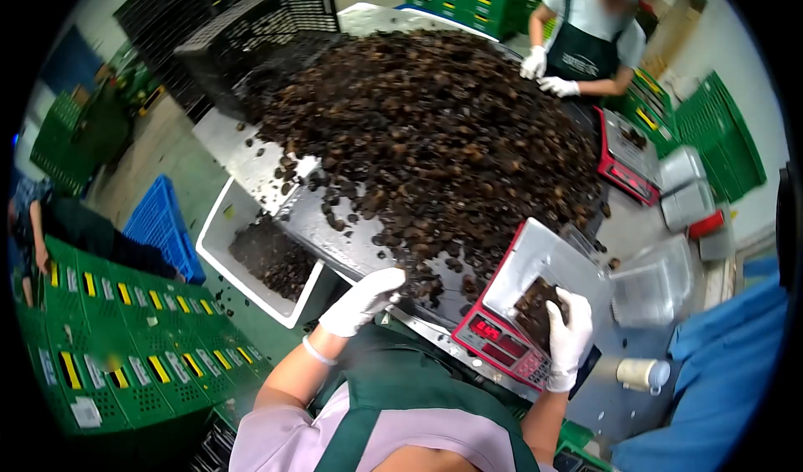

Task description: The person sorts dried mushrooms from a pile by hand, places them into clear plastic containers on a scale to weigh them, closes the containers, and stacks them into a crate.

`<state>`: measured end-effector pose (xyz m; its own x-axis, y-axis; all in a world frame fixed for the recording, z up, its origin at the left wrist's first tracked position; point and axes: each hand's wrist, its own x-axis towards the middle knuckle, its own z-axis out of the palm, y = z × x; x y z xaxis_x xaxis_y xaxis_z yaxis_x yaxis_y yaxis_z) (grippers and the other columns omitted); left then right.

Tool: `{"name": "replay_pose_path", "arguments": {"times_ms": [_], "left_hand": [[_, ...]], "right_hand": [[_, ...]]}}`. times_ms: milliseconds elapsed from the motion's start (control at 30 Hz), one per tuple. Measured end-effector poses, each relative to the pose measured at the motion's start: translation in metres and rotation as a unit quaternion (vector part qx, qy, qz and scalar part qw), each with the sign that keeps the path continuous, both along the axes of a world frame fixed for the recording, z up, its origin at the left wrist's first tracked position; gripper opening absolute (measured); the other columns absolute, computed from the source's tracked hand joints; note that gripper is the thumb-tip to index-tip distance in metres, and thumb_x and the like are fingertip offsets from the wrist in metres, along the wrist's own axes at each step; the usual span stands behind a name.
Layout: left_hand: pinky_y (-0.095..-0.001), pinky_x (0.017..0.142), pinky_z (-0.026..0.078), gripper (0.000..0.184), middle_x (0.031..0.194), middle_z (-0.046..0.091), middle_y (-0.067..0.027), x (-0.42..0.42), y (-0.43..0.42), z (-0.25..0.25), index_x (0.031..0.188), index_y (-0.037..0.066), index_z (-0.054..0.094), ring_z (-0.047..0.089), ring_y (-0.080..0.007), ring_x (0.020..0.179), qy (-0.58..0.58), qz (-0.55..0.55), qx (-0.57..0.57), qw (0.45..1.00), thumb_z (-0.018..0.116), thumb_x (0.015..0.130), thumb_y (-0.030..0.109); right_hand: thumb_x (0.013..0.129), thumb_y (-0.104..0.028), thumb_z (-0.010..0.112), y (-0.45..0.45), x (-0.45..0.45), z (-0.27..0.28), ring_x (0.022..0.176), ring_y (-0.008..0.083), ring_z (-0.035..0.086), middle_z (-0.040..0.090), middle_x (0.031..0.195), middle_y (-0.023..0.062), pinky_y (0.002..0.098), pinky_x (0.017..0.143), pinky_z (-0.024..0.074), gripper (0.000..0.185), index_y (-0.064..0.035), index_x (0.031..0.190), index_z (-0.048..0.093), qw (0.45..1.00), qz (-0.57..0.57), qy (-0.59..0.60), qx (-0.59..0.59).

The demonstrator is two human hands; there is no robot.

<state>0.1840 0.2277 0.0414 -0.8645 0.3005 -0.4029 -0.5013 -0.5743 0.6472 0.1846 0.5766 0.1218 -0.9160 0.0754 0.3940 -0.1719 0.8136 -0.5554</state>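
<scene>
A large heap of dark brown pieces (435, 129) covers the metal table (335, 229). My left hand (362, 303), in a white glove, is over the table's front edge beside the heap; its fingers are bent together, and what they hold, if anything, is hidden. My right hand (569, 331), gloved too, has its fingers curved at the pieces in a clear plastic tray (535, 250). That tray rests on a red scale (502, 346) with a lit red display. Whether the right fingers grip any pieces is hard to make out.
Left of the table stands a white bin (219, 234) with dark pieces. Green crates (125, 338) and a blue crate (163, 229) are farther left. A co-worker (585, 45) works across the heap near a second scale (627, 158). Empty clear trays (652, 284) and a bottle (640, 374) lie right.
</scene>
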Motion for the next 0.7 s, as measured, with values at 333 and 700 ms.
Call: {"name": "replay_pose_path", "arguments": {"times_ms": [333,700], "left_hand": [[-0.0284,0.077,0.047,0.02,0.095,0.063,-0.0019,0.063,-0.275,-0.122,0.1,0.009,0.064,0.057,-0.0139,0.088,-0.052,0.276,-0.39,0.877,0.066,0.081,0.012],[-0.0388,0.081,0.047,0.013,0.093,0.063,-0.0091,-0.049,-0.271,-0.076,0.086,0.008,0.065,0.057,-0.0284,0.092,0.314,0.205,-0.729,0.573,0.067,0.075,0.012]], "right_hand": [[0.075,-0.006,0.07,-0.111,-0.027,-0.01,0.072,0.0205,0.058,0.061,0.084,0.0092,0.0298,0.066,0.0469,0.021,-0.003,0.096,0.066,0.991,0.118,-0.04,-0.039],[0.082,-0.014,0.065,-0.297,-0.112,-0.064,0.084,0.0247,0.065,0.067,0.09,0.0097,0.0305,0.075,0.0504,0.014,-0.0056,0.093,0.068,0.951,0.263,-0.152,-0.057]]}}
